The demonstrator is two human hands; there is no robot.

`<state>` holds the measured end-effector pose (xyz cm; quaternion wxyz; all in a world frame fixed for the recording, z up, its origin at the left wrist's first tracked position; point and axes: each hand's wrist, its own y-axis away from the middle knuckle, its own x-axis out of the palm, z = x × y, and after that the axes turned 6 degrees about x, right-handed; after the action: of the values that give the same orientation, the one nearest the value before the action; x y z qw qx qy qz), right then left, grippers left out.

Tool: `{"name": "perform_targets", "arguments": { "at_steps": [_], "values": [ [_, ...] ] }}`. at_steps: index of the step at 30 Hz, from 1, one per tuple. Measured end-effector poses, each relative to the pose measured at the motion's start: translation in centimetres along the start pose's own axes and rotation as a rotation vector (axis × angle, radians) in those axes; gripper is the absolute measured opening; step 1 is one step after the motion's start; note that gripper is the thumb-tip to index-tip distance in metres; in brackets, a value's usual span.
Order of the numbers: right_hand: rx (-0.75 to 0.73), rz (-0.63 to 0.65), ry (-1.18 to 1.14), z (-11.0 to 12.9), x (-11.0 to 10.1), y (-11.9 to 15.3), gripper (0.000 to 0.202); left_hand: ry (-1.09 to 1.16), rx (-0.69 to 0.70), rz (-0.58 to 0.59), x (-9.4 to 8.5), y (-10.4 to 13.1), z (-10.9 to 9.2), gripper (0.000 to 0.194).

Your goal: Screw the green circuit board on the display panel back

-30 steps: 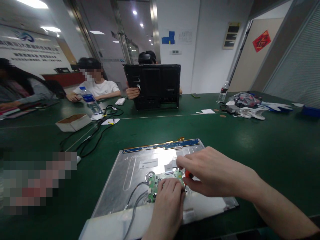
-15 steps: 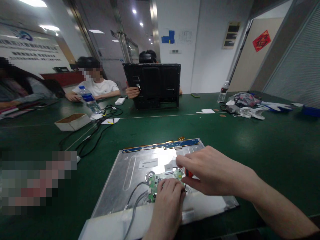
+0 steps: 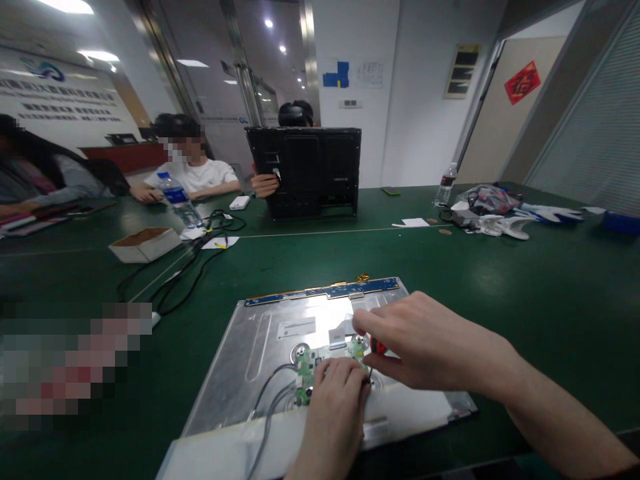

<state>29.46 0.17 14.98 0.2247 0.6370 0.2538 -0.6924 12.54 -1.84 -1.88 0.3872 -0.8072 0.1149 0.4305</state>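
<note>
A silver metal display panel (image 3: 260, 347) lies face down on the green table in front of me. On it sits a small green circuit board (image 3: 306, 371) with grey cables (image 3: 270, 400) leading off toward me. My left hand (image 3: 333, 417) presses its fingertips on the board's right part. My right hand (image 3: 430, 343) grips a small screwdriver with a red handle (image 3: 379, 347), its tip down at the board beside my left fingers. A blue strip board (image 3: 325, 292) runs along the panel's far edge.
Across the table a person holds a black monitor back cover (image 3: 305, 172) upright. Other people sit at far left. A water bottle (image 3: 176, 197), cardboard box (image 3: 145, 244) and black cables (image 3: 193, 267) lie left; another bottle (image 3: 446, 184) and white gloves (image 3: 505, 225) lie right.
</note>
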Motion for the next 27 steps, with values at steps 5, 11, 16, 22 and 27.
{"name": "perform_targets", "arguments": {
  "at_steps": [5,11,16,22,27],
  "values": [
    [0.007,0.003,0.005,0.0,-0.1,-0.1,0.010,0.003,-0.011,-0.013,0.1,0.0,0.0,0.020],
    [0.015,0.002,0.011,0.0,-0.4,0.4,0.009,0.023,-0.013,0.007,0.0,0.1,0.0,0.019],
    [0.016,-0.009,-0.001,-0.2,-0.7,0.6,0.010,0.038,-0.021,0.022,-0.3,0.0,-0.1,0.019],
    [0.046,-0.016,0.004,-0.4,-0.9,0.7,0.013,0.038,-0.035,0.004,-0.5,-0.1,-0.4,0.023],
    [0.078,-0.136,-0.013,-1.1,-1.4,1.7,0.013,-0.054,-0.027,-0.061,-3.1,0.7,-0.1,0.036]
  ]
}}
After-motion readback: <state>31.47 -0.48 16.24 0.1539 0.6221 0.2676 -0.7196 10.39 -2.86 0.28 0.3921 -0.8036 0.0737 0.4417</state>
